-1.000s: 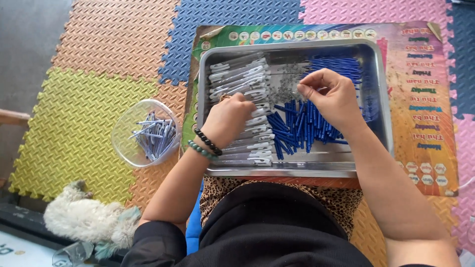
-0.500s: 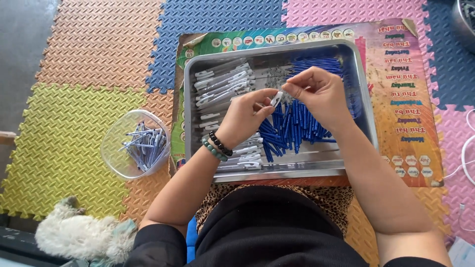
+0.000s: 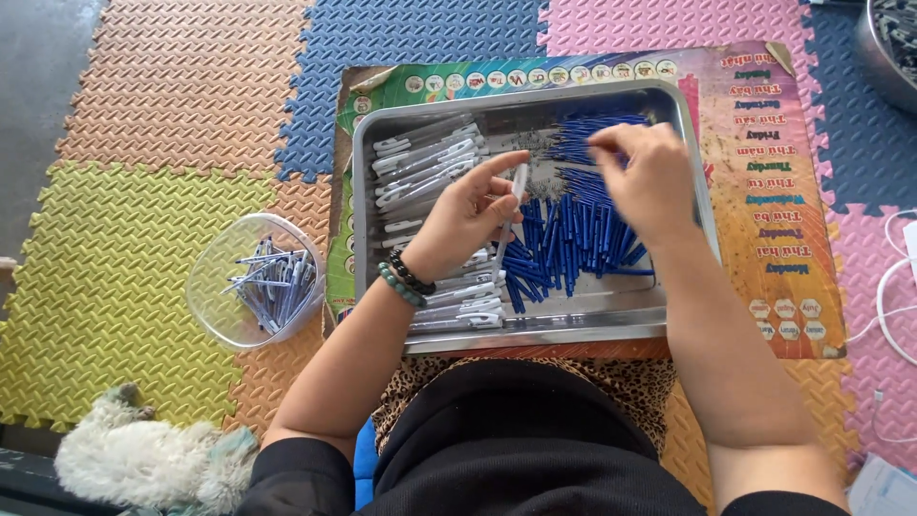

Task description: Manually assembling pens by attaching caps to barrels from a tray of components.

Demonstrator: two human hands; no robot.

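Inside tray (image 3: 521, 334) rim, left hand (image 3: 458, 225) pinching clear pen barrel (image 3: 511, 215)

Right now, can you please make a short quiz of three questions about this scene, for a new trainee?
1. True or false: the left hand holds a clear pen barrel.
2. Where is the right hand? A) in the clear bowl B) over the blue parts C) on the foam mat
3. Which side of the metal tray holds the blue parts?

Key:
1. True.
2. B.
3. The person's right; the clear barrels lie on the left. The clear bowl sits outside, on the foam mat.
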